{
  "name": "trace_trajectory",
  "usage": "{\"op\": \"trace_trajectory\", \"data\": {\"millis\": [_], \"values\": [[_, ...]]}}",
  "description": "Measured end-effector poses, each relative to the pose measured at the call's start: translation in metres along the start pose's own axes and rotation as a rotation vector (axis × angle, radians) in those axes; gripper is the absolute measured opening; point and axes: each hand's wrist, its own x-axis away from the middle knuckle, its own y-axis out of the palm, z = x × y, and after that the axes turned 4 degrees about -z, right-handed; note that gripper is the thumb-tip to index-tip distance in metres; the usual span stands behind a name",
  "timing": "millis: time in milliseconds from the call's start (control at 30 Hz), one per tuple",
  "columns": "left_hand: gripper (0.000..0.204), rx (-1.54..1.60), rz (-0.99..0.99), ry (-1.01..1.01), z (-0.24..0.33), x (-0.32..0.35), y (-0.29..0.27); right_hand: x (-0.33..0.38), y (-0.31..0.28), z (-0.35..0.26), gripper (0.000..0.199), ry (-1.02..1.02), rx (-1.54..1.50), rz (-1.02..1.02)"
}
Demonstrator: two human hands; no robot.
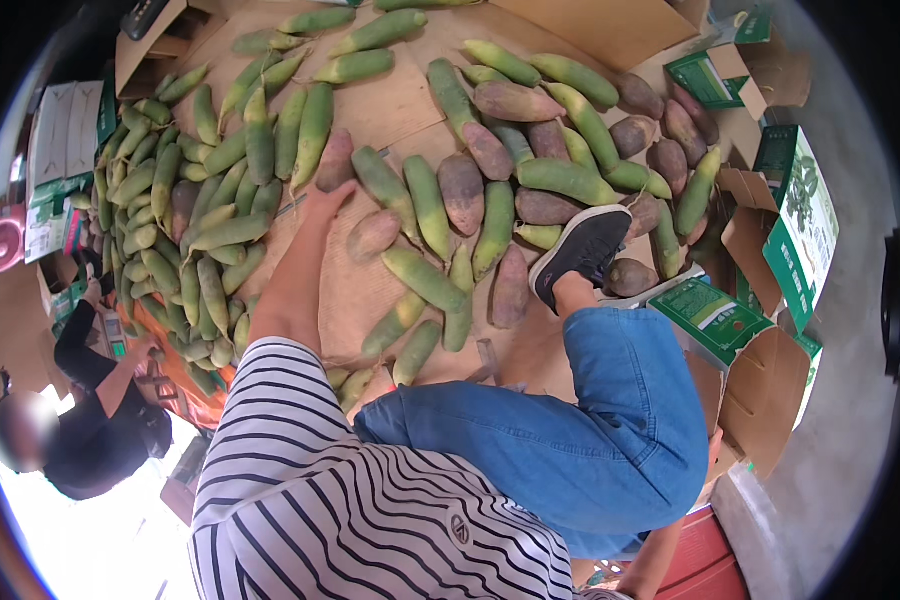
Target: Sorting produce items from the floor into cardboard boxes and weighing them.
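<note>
My left hand (322,205) reaches to frame centre, fingers apart, nearly touching a purplish bamboo shoot (335,160) on the cardboard (390,100). Looks heavy, stiff, tapered; I'd grab mid-body. Right hand's probably out of view.

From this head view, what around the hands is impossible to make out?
- Right hand: out of frame; its forearm leaves the lower edge.
- Left hand: palm side hidden, so contact with the purplish shoot is unclear.
- Shoots under the shoe: covered.
- Co-worker's hands: too small near the rim.
</note>
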Motion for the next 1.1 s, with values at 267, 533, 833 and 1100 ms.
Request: {"op": "trace_trajectory", "data": {"millis": [267,533,833,1100], "values": [[0.070,0.144,0.038,0.418,0.157,0.096,0.002,0.011,-0.014,0.025,0.016,-0.057,-0.026,-0.076],[0.074,0.458,-0.518,0.283,0.200,0.171,-0.032,-0.016,0.014,-0.007,0.017,-0.102,-0.063,-0.147],[0.035,-1.318,0.119,0.236,-0.021,0.047,-0.153,0.024,-0.070,0.076,0.017,-0.057,-0.103,-0.131],[0.048,-1.067,-0.061,0.550,0.041,0.077,-0.130,0.033,-0.107,0.124,0.017,-0.003,-0.142,-0.106]]}}
